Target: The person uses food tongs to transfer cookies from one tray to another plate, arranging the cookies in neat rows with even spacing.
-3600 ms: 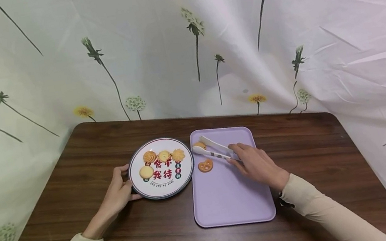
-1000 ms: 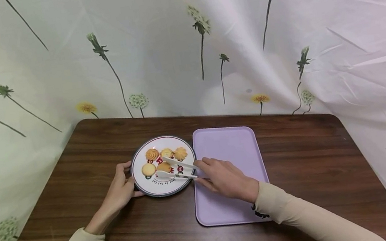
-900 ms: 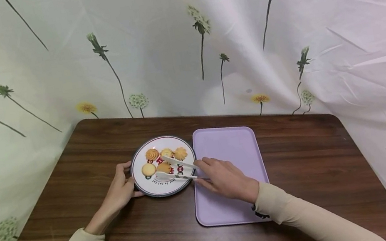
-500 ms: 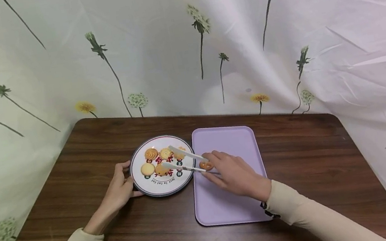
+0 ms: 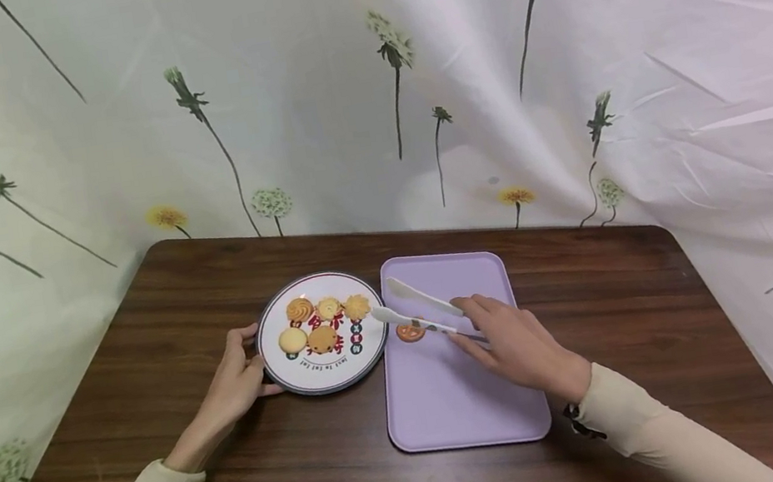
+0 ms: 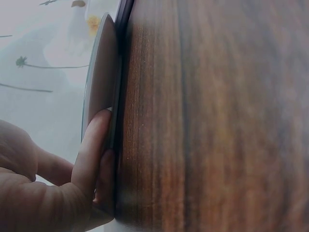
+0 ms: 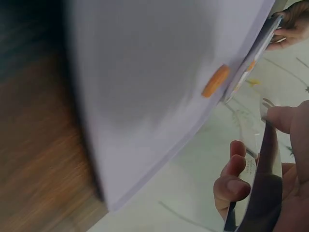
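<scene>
My left hand [image 5: 235, 374] grips the left rim of a round white plate [image 5: 324, 375] with a dark edge and red lettering. Several cookies lie on it, among them a round brown-dotted cookie [image 5: 322, 340]. To its right is a purple tray [image 5: 457, 398], where one pretzel cookie [image 5: 411, 331] lies near the left side. My right hand [image 5: 516, 342] holds a pair of white-tipped tongs [image 5: 434, 301] over the tray, their arms spread with nothing between them. One tong arm crosses over the pretzel cookie in the head view. The right wrist view shows fingers and thumb around the tongs [image 7: 260, 183].
Everything stands on a dark wooden table [image 5: 302, 473]. A white curtain [image 5: 319, 100] printed with dandelions hangs behind its far edge. The plate sits close against the tray's left side.
The brown-dotted cookie, earlier on the tray, was carried by the tongs to the plate and let go. The tongs then moved right, back over the tray. The left hand stayed at the plate.
</scene>
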`<state>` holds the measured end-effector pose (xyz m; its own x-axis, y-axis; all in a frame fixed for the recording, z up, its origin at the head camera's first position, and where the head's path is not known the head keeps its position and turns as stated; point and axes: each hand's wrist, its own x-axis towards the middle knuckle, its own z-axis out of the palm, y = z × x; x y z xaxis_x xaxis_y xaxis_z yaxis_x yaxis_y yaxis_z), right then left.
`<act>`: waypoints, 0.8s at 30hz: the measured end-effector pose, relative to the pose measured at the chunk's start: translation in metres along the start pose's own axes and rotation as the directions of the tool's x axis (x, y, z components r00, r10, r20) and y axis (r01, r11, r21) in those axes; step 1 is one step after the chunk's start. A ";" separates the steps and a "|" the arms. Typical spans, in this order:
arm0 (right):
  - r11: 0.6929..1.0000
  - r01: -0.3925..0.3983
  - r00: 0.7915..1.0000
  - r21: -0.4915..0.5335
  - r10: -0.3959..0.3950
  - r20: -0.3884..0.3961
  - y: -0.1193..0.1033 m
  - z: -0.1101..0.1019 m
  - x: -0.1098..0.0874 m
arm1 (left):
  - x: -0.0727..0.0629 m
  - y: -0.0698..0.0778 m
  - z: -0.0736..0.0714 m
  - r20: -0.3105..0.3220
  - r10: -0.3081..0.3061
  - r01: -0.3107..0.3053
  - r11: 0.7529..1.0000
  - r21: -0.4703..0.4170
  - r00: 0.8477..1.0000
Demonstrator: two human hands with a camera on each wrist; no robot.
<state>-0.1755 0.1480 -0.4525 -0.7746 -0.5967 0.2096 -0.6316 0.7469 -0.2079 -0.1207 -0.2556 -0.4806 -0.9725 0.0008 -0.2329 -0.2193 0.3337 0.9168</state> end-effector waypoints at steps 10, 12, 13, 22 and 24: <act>0.999 -0.051 0.999 -0.010 0.052 0.018 0.022 0.001 -0.019 | -0.001 0.001 0.001 -0.009 -0.011 0.011 1.000 0.006 1.000; 0.998 -0.060 0.998 -0.009 0.060 0.027 0.025 0.003 -0.022 | 0.000 0.001 0.001 -0.009 -0.010 0.010 1.000 0.008 1.000; 0.998 -0.062 0.998 -0.008 0.062 0.030 0.027 0.003 -0.023 | 0.000 0.001 0.001 -0.007 -0.007 0.007 1.000 0.008 1.000; 1.000 -0.023 0.997 0.020 0.021 0.070 0.032 0.007 -0.023 | 0.002 -0.001 0.000 -0.005 0.000 0.000 1.000 0.016 1.000; 1.000 -0.012 0.997 0.024 0.010 0.073 0.032 0.006 -0.023 | 0.002 -0.001 0.000 -0.005 0.002 -0.002 1.000 0.012 1.000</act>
<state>-0.1779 0.1842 -0.4697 -0.7811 -0.6092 0.1370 -0.6231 0.7467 -0.2327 -0.1221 -0.2559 -0.4821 -0.9733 -0.0036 -0.2293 -0.2164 0.3449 0.9133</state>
